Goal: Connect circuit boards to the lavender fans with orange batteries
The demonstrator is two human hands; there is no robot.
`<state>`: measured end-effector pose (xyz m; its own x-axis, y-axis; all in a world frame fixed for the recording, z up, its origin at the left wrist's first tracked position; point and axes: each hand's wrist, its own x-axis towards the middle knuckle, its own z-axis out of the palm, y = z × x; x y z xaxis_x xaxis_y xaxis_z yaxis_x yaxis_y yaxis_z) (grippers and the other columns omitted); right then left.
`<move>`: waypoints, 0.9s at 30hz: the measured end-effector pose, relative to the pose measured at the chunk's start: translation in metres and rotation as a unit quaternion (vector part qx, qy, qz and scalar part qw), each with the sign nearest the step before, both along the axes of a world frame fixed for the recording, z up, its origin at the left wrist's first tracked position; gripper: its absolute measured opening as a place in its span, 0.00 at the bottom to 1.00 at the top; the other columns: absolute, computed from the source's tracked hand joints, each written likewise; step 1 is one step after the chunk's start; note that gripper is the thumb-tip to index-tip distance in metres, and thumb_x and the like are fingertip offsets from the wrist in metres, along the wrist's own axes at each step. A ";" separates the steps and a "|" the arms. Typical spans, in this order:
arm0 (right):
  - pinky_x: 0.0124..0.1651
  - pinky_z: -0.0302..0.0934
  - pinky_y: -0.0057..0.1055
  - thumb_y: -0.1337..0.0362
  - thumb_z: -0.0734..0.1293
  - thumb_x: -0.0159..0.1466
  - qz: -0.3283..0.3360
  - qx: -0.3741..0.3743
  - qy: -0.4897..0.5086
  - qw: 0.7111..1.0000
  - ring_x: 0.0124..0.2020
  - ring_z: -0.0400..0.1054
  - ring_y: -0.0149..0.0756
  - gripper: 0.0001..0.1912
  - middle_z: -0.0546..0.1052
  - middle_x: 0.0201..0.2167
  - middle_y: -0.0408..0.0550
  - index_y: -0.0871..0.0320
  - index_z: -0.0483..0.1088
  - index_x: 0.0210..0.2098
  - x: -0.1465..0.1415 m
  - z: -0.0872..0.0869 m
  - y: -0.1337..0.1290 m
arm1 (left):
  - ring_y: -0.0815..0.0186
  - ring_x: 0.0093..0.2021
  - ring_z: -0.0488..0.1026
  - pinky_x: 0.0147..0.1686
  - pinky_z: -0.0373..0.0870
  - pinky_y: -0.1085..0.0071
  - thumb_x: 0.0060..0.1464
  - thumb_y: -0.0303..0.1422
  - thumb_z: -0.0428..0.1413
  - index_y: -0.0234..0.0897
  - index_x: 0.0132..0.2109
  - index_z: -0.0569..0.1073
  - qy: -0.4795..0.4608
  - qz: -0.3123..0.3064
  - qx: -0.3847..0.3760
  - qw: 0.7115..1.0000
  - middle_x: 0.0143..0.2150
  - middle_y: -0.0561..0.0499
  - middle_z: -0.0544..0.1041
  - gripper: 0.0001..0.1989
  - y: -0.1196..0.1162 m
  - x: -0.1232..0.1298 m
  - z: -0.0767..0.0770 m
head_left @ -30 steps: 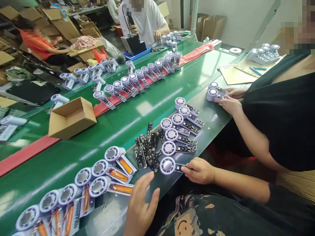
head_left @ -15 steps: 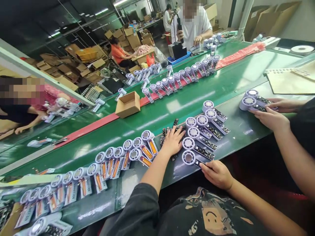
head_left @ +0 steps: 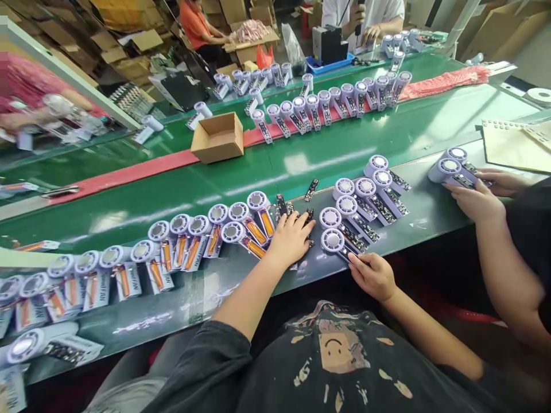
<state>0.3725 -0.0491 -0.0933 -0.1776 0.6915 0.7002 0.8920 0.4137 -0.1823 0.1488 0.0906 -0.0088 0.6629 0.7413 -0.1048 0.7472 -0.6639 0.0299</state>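
My left hand (head_left: 293, 238) lies with spread fingers on a small heap of loose black circuit boards (head_left: 282, 205), which it mostly hides. My right hand (head_left: 372, 277) pinches the board end of the nearest round white fan head (head_left: 333, 240). Several more fan heads with black boards (head_left: 364, 209) fan out on the grey-green mat between my hands. To the left of my left hand lies a row of white fan heads with orange-striped cards (head_left: 232, 232). A co-worker's hands (head_left: 476, 201) hold two fan heads (head_left: 450, 166) at the right.
A green conveyor belt (head_left: 301, 166) with a red strip runs behind the mat, carrying a long row of fan units and a cardboard box (head_left: 217, 137). Another person (head_left: 365, 14) works at the far end. Paper sheets (head_left: 514, 146) lie at the right.
My head has turned, shifting the whole view. My left hand has moved from the lower left onto the loose boards. My right hand stays at the same board end.
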 end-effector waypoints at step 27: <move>0.50 0.54 0.39 0.72 0.60 0.65 -0.016 -0.290 -0.202 0.935 0.56 0.62 0.45 0.25 0.69 0.62 0.52 0.52 0.67 0.60 -0.122 0.065 0.043 | 0.49 0.65 0.63 0.66 0.51 0.42 0.58 0.25 0.52 0.44 0.59 0.72 -0.131 0.102 0.174 0.971 0.63 0.45 0.71 0.23 -0.008 -0.158 -0.016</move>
